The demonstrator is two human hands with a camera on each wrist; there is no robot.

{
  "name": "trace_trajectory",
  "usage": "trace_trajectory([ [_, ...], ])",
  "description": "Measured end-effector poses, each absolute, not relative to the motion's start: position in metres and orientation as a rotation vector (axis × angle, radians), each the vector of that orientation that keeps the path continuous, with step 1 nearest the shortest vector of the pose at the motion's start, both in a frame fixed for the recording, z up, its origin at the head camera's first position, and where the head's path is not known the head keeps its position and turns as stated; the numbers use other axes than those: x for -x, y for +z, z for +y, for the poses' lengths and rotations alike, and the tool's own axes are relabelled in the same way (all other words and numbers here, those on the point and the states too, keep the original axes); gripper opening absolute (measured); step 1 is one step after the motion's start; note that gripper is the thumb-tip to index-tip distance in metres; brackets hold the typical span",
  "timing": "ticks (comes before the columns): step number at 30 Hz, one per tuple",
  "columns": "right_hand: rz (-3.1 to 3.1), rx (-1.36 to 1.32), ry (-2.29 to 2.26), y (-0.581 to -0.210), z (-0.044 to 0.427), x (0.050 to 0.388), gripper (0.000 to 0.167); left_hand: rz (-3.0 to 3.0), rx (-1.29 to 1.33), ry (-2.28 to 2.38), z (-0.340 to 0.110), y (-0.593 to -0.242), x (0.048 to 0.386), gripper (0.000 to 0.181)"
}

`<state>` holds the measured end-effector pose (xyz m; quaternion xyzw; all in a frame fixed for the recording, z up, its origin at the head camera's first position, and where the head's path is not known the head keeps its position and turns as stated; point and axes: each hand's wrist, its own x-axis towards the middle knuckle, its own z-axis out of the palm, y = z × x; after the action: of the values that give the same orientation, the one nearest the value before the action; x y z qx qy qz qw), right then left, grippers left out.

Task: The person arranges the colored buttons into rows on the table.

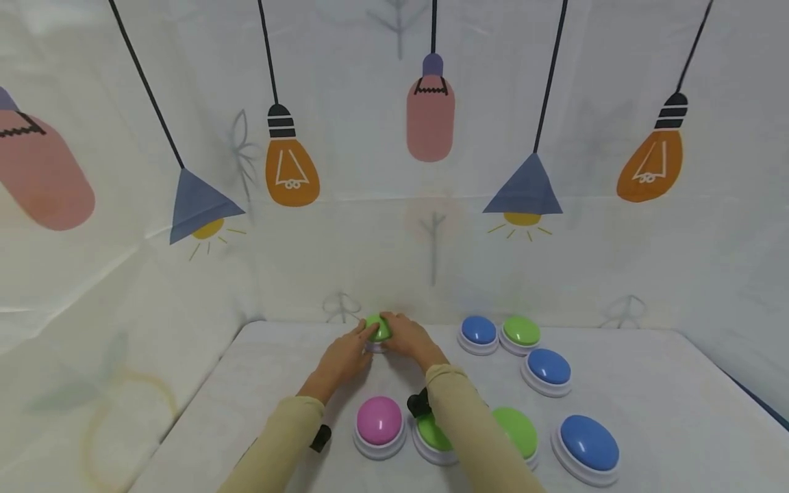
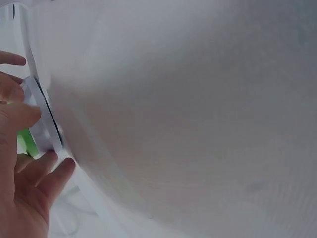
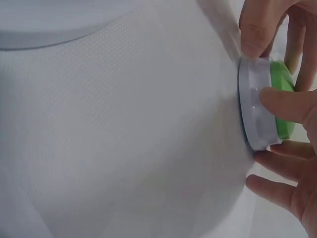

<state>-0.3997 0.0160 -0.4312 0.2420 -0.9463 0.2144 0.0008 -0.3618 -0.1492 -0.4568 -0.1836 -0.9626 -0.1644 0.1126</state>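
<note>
Beige sleeves (image 1: 277, 438) sit closest to my head cam, and past them I've got left hand (image 1: 345, 355) and right hand (image 1: 409, 337) both gripping one green-topped button (image 1: 379, 333) near the desk's far edge, on the desk (image 1: 277, 370) itself.

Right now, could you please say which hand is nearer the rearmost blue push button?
Right: the right hand lies left of the rearmost blue push button; the left hand is farther left, across the gripped green push button.
</note>
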Motion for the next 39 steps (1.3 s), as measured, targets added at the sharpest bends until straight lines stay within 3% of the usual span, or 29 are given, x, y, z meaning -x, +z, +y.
trace_trajectory([
  [8, -3.0, -0.766, 0.699, -0.43, 0.025, 0.401, 0.058, -2.758, 0.585, -0.473, -0.145, -0.456, 0.36, 0.059],
  [16, -3.073, -0.676, 0.754, -0.429, 0.017, 0.398, 0.069, -2.714, 0.613, -0.476, -0.145, -0.458, 0.358, 0.056],
  [39, -2.956, -0.673, 0.777, -0.424, 0.029, 0.394, 0.063, -2.644, 0.63, -0.415, -0.14, -0.451, 0.356, 0.05],
])
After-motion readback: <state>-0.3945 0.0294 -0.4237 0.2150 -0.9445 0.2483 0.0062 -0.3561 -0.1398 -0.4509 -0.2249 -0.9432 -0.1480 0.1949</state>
